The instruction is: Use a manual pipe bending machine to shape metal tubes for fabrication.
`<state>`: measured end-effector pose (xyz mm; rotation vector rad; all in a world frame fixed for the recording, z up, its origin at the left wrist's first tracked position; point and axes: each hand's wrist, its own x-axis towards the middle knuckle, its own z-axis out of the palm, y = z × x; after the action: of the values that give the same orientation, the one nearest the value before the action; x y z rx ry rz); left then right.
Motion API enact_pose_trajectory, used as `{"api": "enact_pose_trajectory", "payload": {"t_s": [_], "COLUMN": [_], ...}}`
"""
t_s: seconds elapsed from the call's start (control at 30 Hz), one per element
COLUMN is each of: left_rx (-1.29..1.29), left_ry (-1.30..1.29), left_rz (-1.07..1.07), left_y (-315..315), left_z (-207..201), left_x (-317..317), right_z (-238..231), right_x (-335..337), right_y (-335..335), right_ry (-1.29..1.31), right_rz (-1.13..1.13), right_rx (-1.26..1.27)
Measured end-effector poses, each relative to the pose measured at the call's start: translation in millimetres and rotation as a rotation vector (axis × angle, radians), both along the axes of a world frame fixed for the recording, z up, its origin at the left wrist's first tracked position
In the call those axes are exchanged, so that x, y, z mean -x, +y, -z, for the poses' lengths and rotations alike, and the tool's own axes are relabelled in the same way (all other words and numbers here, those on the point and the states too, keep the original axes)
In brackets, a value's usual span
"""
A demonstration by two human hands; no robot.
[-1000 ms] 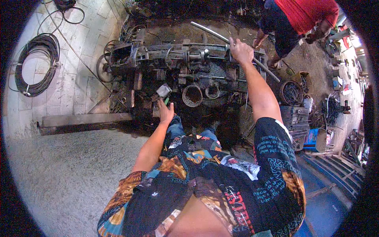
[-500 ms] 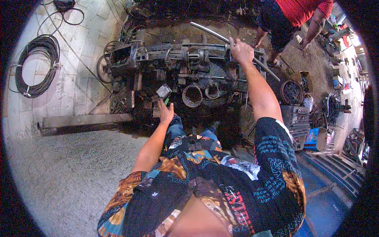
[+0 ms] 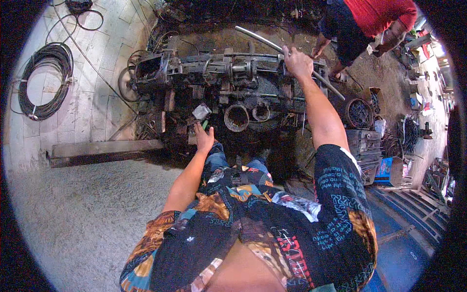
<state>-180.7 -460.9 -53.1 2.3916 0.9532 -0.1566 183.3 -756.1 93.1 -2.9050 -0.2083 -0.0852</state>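
And here at one o'clock from the middle of the view, the right hand (image 3: 298,63) is curled into a loose fist around a long metal rod (image 3: 258,37), which slants from twelve o'clock down to two, an end poking out either side of the grip. The rod lies over the right part of a grimy machine (image 3: 238,70) stretching from ten o'clock to one.

Over to the left hand (image 3: 205,138), between nine and ten: fingers partly spread, thumb apart, a green thing (image 3: 205,124) at the fingertips; whether it is gripped, I cannot tell. Just above sits a pale block (image 3: 201,112), at about eleven.

At twelve, a round pot (image 3: 237,118) stands beside a smaller cup (image 3: 261,112). A co-worker in a red top (image 3: 384,19) bends over between one and two, and a cable coil (image 3: 46,80) hangs at ten.
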Motion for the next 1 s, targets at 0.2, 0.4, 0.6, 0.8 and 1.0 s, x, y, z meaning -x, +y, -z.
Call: {"api": "enact_pose_trajectory", "payload": {"t_s": [0.2,0.4,0.6,0.8,1.0], "left_rx": [-0.012,0.013,0.008,0.008,-0.004], "left_ry": [-0.012,-0.013,0.003,-0.001,-0.056], "left_rz": [0.016,0.026,0.017,0.017,0.024], "left_y": [3.0,2.1,1.5,3.7,3.9], "left_z": [5.3,2.1,5.2,11.8,15.4], "left_x": [1.6,2.9,2.4,3.9,5.4], "right_z": [2.4,0.4,-5.5,-5.3,-8.5], "right_x": [-0.5,1.2,3.0,3.0,5.4], "right_y": [-0.6,-0.7,-1.3,-1.5,-3.3], "right_ry": [0.022,-0.049,0.024,-0.002,0.008], "right_rz": [-0.007,-0.007,-0.008,-0.011,-0.022], "right_rx": [-0.007,-0.013,0.002,0.02,0.014]}}
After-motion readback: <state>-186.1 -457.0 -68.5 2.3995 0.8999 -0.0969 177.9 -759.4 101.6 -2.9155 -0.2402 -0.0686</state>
